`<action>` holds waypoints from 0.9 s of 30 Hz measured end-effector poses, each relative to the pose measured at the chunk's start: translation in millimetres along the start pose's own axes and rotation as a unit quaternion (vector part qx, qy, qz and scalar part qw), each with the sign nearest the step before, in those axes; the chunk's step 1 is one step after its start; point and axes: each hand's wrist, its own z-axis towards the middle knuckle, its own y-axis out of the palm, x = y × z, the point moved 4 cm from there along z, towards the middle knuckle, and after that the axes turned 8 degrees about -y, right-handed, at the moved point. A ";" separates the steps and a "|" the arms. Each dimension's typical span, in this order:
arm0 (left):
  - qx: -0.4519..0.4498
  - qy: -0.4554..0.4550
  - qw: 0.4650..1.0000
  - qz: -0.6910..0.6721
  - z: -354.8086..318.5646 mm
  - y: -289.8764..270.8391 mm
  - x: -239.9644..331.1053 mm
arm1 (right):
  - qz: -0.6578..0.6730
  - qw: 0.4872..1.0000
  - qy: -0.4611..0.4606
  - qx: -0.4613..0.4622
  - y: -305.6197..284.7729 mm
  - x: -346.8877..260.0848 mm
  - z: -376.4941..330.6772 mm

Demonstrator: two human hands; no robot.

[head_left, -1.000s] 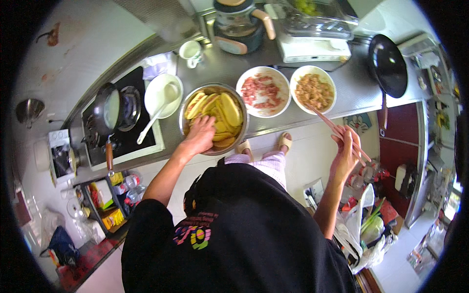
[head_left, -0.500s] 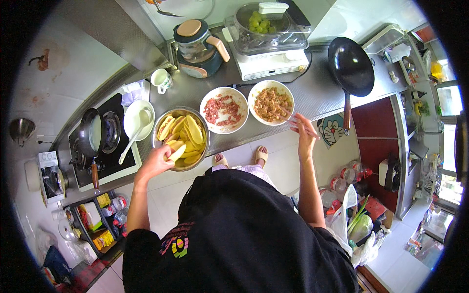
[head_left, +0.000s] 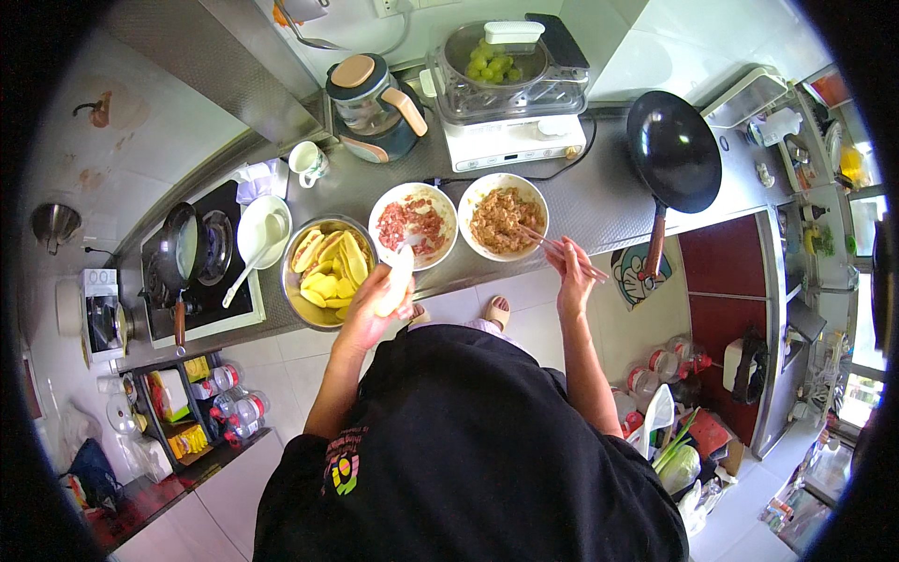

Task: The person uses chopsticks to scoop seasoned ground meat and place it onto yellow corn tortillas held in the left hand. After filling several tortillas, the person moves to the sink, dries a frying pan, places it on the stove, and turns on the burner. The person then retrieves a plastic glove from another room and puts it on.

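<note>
My left hand (head_left: 373, 309) is closed around a long, pale yellow vegetable slice (head_left: 400, 270), held upright at the near rim of a white bowl of reddish minced meat (head_left: 412, 225). To its left stands a steel bowl (head_left: 287, 273) full of yellow vegetable slices (head_left: 328, 276); a few look filled with meat. My right hand (head_left: 573, 272) grips a pair of chopsticks (head_left: 545, 240), their tips reaching into a second white bowl of browner minced meat (head_left: 504, 221). Whether the tips hold any meat is too small to tell.
Left of the steel bowl are a white bowl with a ladle (head_left: 255, 251) and a frying pan (head_left: 180, 251) on the stove. A kettle (head_left: 367, 108), a mug (head_left: 307, 163) and a white appliance with grapes on top (head_left: 510, 131) stand behind. A black wok (head_left: 676, 150) lies right.
My left hand has lifted a slice from the steel bowl and moved right to the reddish meat. My right hand's chopsticks have stayed at the browner meat.
</note>
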 end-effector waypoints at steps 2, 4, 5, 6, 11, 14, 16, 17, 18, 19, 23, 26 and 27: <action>-0.015 0.002 1.000 0.013 11.0 18.1 -6.7 | 0.034 0.999 0.025 0.007 -2.1 3.1 4.2; -0.008 0.009 0.999 0.032 20.7 31.3 -10.6 | 0.073 0.997 0.030 -0.011 -0.8 2.8 8.0; -0.005 0.013 0.998 0.057 24.5 36.5 -11.9 | 0.089 0.995 0.036 -0.015 -0.3 2.2 9.3; -0.001 0.017 0.996 0.083 27.8 40.6 -13.1 | 0.104 0.993 0.043 -0.021 -0.1 1.1 10.6; -0.037 -0.005 0.999 0.016 43.0 48.9 -26.1 | 0.186 0.978 0.083 -0.054 -3.4 -6.5 16.9; 0.003 -0.022 0.999 -0.029 49.6 43.6 -38.7 | 0.174 0.978 0.098 -0.055 -8.4 -7.8 19.5; 0.011 -0.025 0.999 -0.035 52.5 41.1 -44.2 | 0.188 0.975 0.104 -0.055 -10.8 -8.6 20.8; 0.037 -0.029 0.998 -0.029 53.8 39.1 -46.5 | 0.190 0.974 0.115 -0.042 -12.5 -8.3 20.9; 0.072 -0.041 0.996 -0.021 55.0 36.9 -48.8 | 0.192 0.974 0.110 -0.055 -11.8 -9.3 21.2; 0.047 -0.031 0.997 -0.048 56.3 39.6 -48.5 | 0.188 0.974 0.110 -0.057 -11.7 -10.0 21.3; -0.026 -0.060 0.975 -0.211 62.6 51.7 -44.9 | 0.181 0.976 0.109 -0.045 -8.6 -14.0 21.0; -0.069 -0.059 0.965 -0.244 65.7 61.5 -41.0 | 0.178 0.977 0.101 -0.058 -4.4 -20.5 21.1; -0.062 -0.057 0.971 -0.226 66.5 62.6 -40.6 | 0.172 0.978 0.100 -0.053 -3.8 -22.3 20.8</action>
